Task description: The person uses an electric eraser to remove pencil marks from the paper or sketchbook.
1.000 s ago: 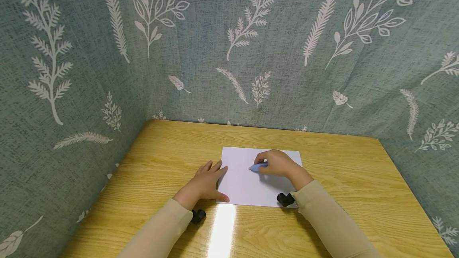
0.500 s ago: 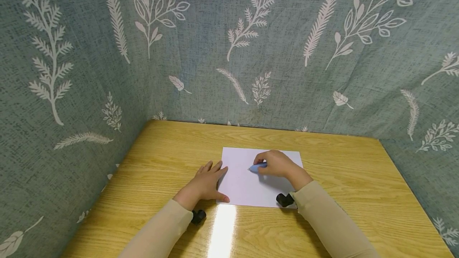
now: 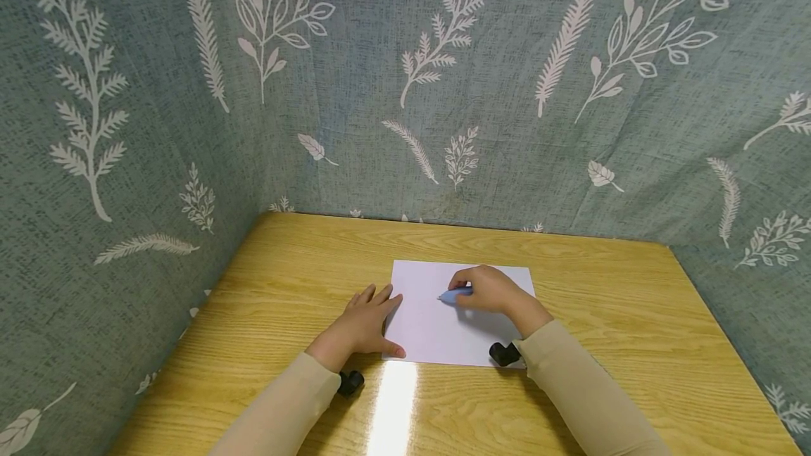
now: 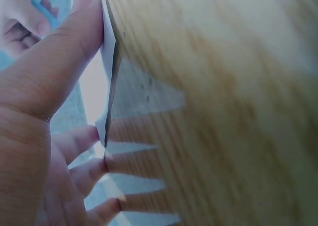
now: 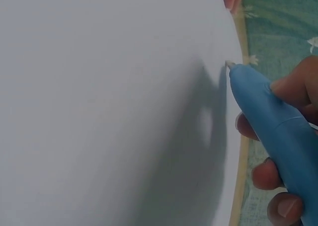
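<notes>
A white sheet of paper (image 3: 421, 329) lies on the wooden table. My left hand (image 3: 364, 322) rests along its left edge, fingers spread, thumb on the near left corner; the left wrist view has this hand (image 4: 54, 82) at the lifted paper edge. My right hand (image 3: 494, 290) is over the sheet's right half and holds a thick blue pen-shaped tool (image 3: 456, 295). Close up in the right wrist view, thumb and fingers grip the blue tool (image 5: 271, 116), its narrow pale tip pointing at the paper. Whether the tip touches the sheet, I cannot tell.
The wooden table (image 3: 608, 315) extends on all sides of the sheet. Patterned green-grey cloth (image 3: 355, 76) hangs behind it and at both sides. Each wrist bears a black camera, such as the right camera (image 3: 503, 353). Glare crosses the near tabletop.
The blue tool's tip has shifted very slightly left over the paper, still in my right hand. My left hand has stayed in place.
</notes>
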Demonstrator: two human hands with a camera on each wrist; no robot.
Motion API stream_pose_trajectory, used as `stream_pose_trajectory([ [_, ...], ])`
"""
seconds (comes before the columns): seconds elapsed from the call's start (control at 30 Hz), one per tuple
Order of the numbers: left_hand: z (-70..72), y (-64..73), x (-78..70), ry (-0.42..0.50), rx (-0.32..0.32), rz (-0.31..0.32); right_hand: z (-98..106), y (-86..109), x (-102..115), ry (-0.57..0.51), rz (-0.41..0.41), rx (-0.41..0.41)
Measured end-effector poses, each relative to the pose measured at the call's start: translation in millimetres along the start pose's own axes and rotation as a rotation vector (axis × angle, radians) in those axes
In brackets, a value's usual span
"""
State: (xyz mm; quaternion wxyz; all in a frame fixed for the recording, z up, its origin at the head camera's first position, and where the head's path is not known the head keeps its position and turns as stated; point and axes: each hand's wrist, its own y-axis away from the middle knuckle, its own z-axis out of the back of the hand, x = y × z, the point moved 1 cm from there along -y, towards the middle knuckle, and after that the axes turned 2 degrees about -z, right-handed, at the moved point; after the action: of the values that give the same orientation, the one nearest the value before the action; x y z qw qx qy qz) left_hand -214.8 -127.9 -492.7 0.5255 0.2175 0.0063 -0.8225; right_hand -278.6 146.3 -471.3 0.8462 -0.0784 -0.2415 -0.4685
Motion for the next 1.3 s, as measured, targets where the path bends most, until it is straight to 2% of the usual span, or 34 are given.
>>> stream_pose_trajectory([
  [0.37,-0.7,-1.0,1.9,-0.003,-0.001,0.002,-1.4,0.5,-6.5,-0.023,0.019,0.027],
  [0.6,-0.6,-2.0,2.3,-0.011,-0.019,-0.006,3.3,3.4,-2.9,0.001,0.027,0.009],
  [1.3,-2.9,-2.7,1.9,-0.017,-0.021,-0.005,2.7,3.6,-5.6,-0.045,0.022,-0.01],
])
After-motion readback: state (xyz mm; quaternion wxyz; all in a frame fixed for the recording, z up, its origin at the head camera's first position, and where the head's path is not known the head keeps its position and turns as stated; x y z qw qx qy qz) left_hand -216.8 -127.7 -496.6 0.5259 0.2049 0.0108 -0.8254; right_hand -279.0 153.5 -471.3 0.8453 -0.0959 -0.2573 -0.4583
